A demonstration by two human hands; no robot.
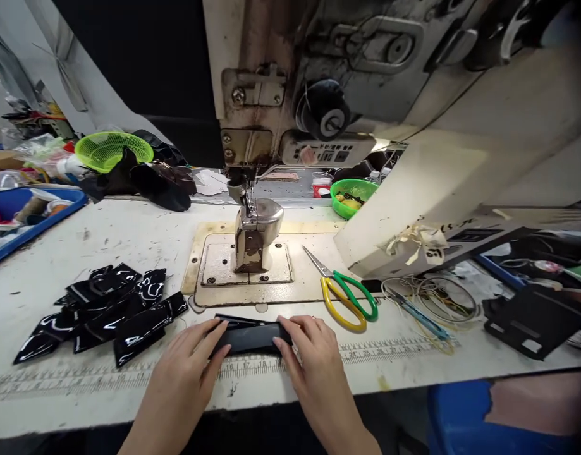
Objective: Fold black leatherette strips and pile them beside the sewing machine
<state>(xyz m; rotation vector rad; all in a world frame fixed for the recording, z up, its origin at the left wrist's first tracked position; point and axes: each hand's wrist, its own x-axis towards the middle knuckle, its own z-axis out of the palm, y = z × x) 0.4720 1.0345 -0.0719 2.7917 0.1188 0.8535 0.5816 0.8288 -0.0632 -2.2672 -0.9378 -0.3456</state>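
A flat black strip of leather-like material [250, 339] spans the space between my hands, just above the ruler printed on the table. My left hand [188, 357] pinches its left end between thumb and fingers. At the right end, my right hand [313, 354] holds it the same way. Behind the strip rises the sewing machine's metal post [258, 237], under the needle and presser foot [245, 189]. To the left lies a heap of glossy black pieces [110, 303]. Scissors with one green and one yellow handle [349, 297] rest right of the post, blades spread slightly.
A blue tray [65, 212] of supplies stands at the left edge. Blue thread snips [425, 322] and coiled cord [449, 300] lie on the right, beside a black flat piece [532, 322]. The machine's head [271, 76] overhangs the table. Behind are green baskets [114, 150].
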